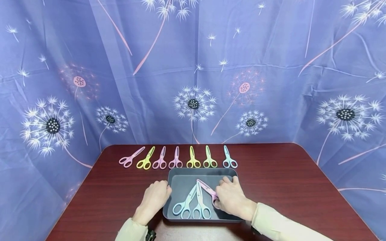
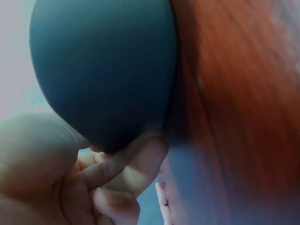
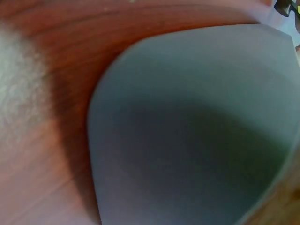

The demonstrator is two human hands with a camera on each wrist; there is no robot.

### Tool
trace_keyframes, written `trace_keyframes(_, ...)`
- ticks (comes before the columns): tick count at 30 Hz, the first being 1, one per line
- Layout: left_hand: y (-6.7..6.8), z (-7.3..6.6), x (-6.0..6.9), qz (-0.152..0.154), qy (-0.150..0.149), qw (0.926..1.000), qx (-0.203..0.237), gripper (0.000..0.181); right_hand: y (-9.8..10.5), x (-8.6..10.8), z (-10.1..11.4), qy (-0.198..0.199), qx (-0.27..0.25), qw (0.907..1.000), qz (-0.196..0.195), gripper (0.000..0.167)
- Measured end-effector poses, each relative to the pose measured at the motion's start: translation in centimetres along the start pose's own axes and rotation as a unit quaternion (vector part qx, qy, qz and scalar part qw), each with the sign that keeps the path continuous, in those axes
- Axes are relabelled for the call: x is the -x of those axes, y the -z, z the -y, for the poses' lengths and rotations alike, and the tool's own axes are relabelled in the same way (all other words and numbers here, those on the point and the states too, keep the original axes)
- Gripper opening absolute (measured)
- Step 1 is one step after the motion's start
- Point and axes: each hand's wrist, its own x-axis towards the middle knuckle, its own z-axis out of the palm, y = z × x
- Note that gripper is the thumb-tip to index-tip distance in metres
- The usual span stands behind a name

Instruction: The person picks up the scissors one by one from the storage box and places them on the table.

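A dark grey tray (image 1: 181, 172) stands at the table's front middle. My left hand (image 1: 155, 197) grips its left wall; in the left wrist view, curled fingers (image 2: 140, 159) hold the tray's corner. Two pairs of light blue scissors (image 1: 187, 202) (image 1: 199, 199) lie inside, handles toward me. Beside them a pair of pink scissors (image 1: 206, 188) slants, its handles partly hidden under my right hand (image 1: 232, 197). The fingers of that hand curl at those handles, over the tray's right side. In the right wrist view the tray's outer wall (image 3: 187, 117) fills most of the picture.
Behind the tray, a row of scissors lies along the back of the dark red table (image 1: 286, 187): pink and purple ones (image 1: 159, 160), yellow ones (image 1: 147, 159), a green pair (image 1: 208, 157) and a blue pair (image 1: 228, 157). A blue dandelion-print curtain (image 1: 169, 100) hangs beyond.
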Motion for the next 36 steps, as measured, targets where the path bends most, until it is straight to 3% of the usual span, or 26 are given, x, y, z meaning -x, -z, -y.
trace_keyframes(6, 0.0, -0.1, 0.0, 0.006, 0.002, 1.0000, 0.001, 0.024, 0.4, 0.1, -0.4, 0.009, 0.002, 0.9998, -0.019, 0.030)
trace_keyframes(14, -0.1, 0.0, 0.0, -0.003, -0.006, 1.0000, 0.004, 0.023, 1.1, 0.0, -1.8, 0.025, -0.011, 0.9966, -0.078, 0.030)
trace_keyframes(26, -0.1, 0.1, 0.0, -0.007, -0.005, 0.9999, 0.007, 0.023, 2.4, -0.8, -4.6, 0.001, -0.025, 0.9912, -0.130, 0.030)
trace_keyframes(36, -0.1, 0.1, 0.0, -0.020, -0.016, 0.9997, 0.000, 0.022, 3.0, -2.1, -7.6, -0.062, -0.049, 0.9911, -0.107, 0.031)
